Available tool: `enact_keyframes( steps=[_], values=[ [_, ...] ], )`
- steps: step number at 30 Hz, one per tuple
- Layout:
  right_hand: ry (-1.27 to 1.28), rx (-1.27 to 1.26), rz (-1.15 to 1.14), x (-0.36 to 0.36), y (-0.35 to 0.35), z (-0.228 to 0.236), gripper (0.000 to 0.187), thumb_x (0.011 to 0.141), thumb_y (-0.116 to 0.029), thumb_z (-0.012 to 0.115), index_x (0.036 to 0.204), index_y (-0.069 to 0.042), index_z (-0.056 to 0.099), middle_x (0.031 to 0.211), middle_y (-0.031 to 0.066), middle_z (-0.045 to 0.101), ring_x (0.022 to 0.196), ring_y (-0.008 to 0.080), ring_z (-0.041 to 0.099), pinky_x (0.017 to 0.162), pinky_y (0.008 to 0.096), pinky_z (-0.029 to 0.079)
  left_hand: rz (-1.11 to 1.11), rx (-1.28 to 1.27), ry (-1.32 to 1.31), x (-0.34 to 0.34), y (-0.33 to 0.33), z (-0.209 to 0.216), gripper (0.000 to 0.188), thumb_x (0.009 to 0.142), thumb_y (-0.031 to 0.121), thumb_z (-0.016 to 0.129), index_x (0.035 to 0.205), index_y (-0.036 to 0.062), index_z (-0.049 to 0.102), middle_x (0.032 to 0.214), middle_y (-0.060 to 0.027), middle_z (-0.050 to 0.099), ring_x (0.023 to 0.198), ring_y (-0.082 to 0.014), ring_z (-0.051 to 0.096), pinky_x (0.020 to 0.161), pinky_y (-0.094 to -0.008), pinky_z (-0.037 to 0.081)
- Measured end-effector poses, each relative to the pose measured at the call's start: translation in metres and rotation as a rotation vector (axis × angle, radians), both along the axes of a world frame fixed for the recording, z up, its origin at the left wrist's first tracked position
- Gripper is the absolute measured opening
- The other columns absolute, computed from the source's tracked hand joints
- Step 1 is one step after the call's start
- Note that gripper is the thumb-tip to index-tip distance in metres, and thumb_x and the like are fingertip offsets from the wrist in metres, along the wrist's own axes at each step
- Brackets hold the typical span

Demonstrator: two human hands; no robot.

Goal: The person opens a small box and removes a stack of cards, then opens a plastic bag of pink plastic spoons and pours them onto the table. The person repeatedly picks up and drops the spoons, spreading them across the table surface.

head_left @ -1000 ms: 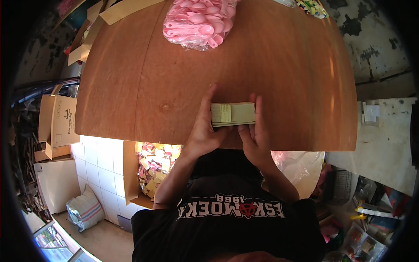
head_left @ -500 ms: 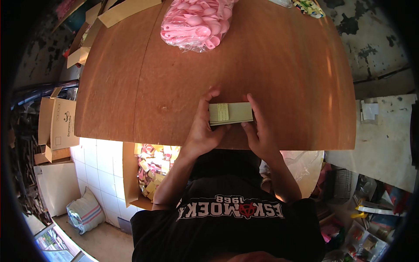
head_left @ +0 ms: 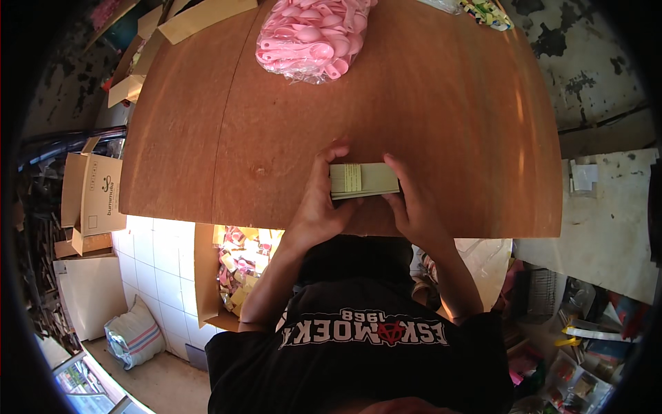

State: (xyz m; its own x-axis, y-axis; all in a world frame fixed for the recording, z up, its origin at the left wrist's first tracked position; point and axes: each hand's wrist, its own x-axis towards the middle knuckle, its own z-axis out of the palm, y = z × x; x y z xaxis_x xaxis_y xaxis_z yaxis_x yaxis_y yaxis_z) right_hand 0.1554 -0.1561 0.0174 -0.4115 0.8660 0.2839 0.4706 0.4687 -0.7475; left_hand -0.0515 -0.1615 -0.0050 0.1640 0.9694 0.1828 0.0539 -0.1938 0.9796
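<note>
Over the near part of the brown wooden table [head_left: 269,124], a thick stack of pale yellow-green paper slips [head_left: 379,178] lies between my two hands. A lighter printed piece sits across the stack's left part. My left hand [head_left: 319,207] is closed round the left end, thumb along the near side and fingers at the far side. At the right end, my right hand [head_left: 412,207] has its forefinger at the far corner and its thumb at the near corner. Its other fingers are partly hidden. Farther back on the table lies a clear plastic bag of pink plastic spoons [head_left: 310,41].
Below the table's front edge, on the left, stands an open carton [head_left: 205,276] full of small pink and yellow packets. More cartons [head_left: 103,196] stand farther left, above a white woven sack [head_left: 136,334]. Assorted plastic goods [head_left: 576,352] pile up at the lower right.
My right forefinger has shifted slightly left onto the stack's far right corner, and the right thumb sits closer against its end. My left hand keeps its hold.
</note>
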Motion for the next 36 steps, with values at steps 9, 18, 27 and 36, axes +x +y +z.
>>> enact_keyframes(
  steps=[9, 18, 27, 36],
  values=[
    [-0.015, 0.000, 0.019, 0.004, -0.001, 0.000, 0.049, 0.094, -0.001, 0.059, 0.140, -0.001, 0.042, 0.136, 0.0261, 0.052, 0.124, 0.0446, 0.053, 0.101, 0.0473, 0.047, 0.032, -0.009, 0.223, -0.022, -0.004, 0.000, 0.061, 0.077, -0.012, 0.073, 0.130, 0.0011, 0.047, 0.125, -0.0141, 0.060, 0.114, -0.0190, 0.061, 0.095, -0.0312, 0.051],
    [-0.234, 0.137, 0.153, 0.016, 0.015, 0.035, 0.068, 0.087, -0.019, 0.073, 0.142, 0.000, 0.038, 0.137, 0.0225, 0.052, 0.133, 0.0418, 0.046, 0.109, 0.0504, 0.040, 0.090, 0.124, 0.323, -0.019, 0.000, 0.014, 0.051, 0.075, -0.007, 0.077, 0.120, -0.0014, 0.054, 0.104, -0.0152, 0.069, 0.098, -0.0220, 0.070, 0.085, -0.0337, 0.056],
    [-0.762, 0.446, 0.307, -0.035, 0.036, 0.066, 0.061, 0.077, -0.035, 0.076, 0.121, 0.003, 0.058, 0.111, 0.0146, 0.063, 0.109, 0.0292, 0.061, 0.097, 0.0430, 0.046, 0.100, 0.060, 0.237, -0.020, 0.000, 0.006, 0.053, 0.073, -0.007, 0.078, 0.120, -0.0015, 0.055, 0.107, -0.0169, 0.068, 0.102, -0.0233, 0.069, 0.087, -0.0353, 0.055],
    [-0.756, 0.423, 0.391, -0.046, 0.051, 0.065, 0.039, 0.073, -0.031, 0.076, 0.095, 0.000, 0.065, 0.086, 0.0117, 0.066, 0.087, 0.0286, 0.067, 0.074, 0.0417, 0.053, 0.119, 0.145, 0.303, -0.023, -0.004, 0.013, 0.060, 0.071, -0.001, 0.083, 0.123, 0.0003, 0.054, 0.112, -0.0192, 0.066, 0.106, -0.0323, 0.068, 0.090, -0.0391, 0.053]
  ],
)
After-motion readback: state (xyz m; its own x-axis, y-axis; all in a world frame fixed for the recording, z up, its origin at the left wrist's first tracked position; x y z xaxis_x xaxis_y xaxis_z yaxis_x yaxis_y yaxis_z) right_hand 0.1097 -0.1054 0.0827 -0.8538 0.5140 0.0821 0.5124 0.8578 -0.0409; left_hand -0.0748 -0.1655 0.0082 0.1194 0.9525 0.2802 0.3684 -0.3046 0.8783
